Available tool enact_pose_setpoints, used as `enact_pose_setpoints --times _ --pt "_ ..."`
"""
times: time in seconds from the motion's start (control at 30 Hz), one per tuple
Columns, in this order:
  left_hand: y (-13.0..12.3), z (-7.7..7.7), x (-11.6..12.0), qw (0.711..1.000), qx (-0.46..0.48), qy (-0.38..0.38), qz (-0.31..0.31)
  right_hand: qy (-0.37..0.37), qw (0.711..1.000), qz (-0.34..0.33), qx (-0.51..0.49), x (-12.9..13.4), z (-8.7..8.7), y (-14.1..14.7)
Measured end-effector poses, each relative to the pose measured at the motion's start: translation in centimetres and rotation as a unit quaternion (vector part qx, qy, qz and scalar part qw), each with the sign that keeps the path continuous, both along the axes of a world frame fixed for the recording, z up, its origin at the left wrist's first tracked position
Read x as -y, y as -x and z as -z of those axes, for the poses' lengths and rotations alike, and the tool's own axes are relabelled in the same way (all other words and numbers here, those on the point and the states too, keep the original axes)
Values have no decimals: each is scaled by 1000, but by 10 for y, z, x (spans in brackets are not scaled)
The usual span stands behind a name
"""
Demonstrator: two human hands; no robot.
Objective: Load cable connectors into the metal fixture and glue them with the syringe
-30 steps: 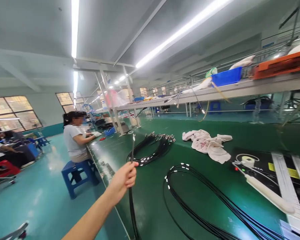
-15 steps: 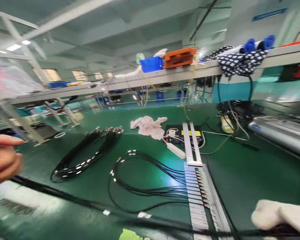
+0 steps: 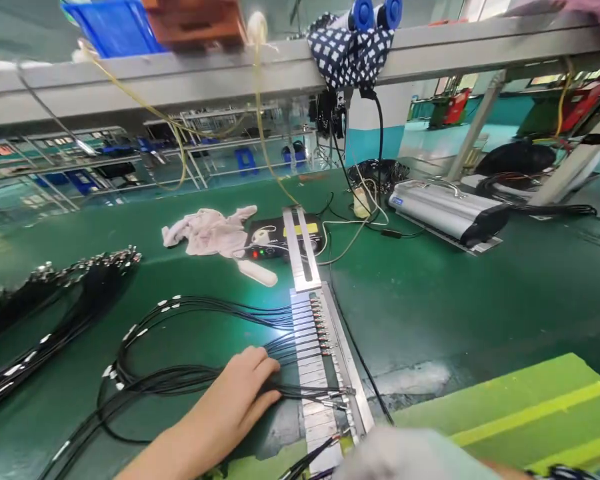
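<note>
A bundle of black cables [image 3: 175, 381] passes under my bare left hand [image 3: 245, 390], which is closed on it between thumb and fingers. The cable ends reach over a slotted metal fixture [image 3: 314, 377] just right of that hand. Farther up the fixture, several cables lie side by side in the slots, their metal-tipped ends [image 3: 320, 320] at its right edge. My right hand [image 3: 395, 457], in a whitish glove, is smeared by motion at the bottom, near the fixture's lower end; its fingers cannot be made out. More black cable ends [image 3: 313, 457] lie beside it.
Cable bundles [image 3: 75, 307] lie at left. Behind the fixture are a pinkish cloth [image 3: 210, 232] and a black box [image 3: 265, 233] with small lights. A silver device [image 3: 440, 208] stands back right, a green mat [image 3: 530, 407] front right. A shelf beam [image 3: 190, 80] crosses above the table.
My left hand has moved from the far left edge to the fixture. The cables that stretched across the front now lie looped under it. My right hand has moved left, and the view has turned right.
</note>
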State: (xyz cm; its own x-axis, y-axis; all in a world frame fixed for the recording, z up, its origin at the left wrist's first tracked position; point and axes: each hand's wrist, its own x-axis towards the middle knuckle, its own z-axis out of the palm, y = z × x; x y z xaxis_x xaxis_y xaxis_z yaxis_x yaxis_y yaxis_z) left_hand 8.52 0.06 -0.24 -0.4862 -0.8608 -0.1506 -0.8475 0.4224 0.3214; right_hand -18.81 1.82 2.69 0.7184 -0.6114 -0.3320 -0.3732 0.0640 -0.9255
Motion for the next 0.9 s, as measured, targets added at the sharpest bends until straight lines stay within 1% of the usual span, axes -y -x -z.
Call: enact_pose_setpoints --times 0.07,0.1,0.13,0.2,0.27,0.33,0.4,0.57,0.7,0.8,0.9 --pt "7 14 -3 995 -35 88 33 21 998 30 -44 31 1 17" --pt "11 19 -4 991 -45 118 47 48 994 60 -82 47 3 21" --pt "15 25 -5 988 -48 137 53 113 977 76 -164 63 7 22" --pt "21 35 -9 982 -47 178 45 150 962 90 -212 88 19 16" --pt "22 45 -14 971 -42 235 28 168 954 93 -230 103 32 5" --pt "19 52 -19 961 -37 275 16 185 947 94 -243 108 42 -7" --pt "16 54 -22 955 -36 294 3 203 940 97 -258 109 48 -16" --pt "15 53 -18 950 -52 308 -25 260 915 107 -289 110 53 -31" --pt "15 58 -16 948 -54 312 -33 314 893 126 -297 107 58 -36" --pt "14 67 -15 942 -46 330 -31 321 886 145 -303 106 65 -36" --pt "13 75 -12 941 -32 335 -38 311 888 150 -303 109 72 -36"
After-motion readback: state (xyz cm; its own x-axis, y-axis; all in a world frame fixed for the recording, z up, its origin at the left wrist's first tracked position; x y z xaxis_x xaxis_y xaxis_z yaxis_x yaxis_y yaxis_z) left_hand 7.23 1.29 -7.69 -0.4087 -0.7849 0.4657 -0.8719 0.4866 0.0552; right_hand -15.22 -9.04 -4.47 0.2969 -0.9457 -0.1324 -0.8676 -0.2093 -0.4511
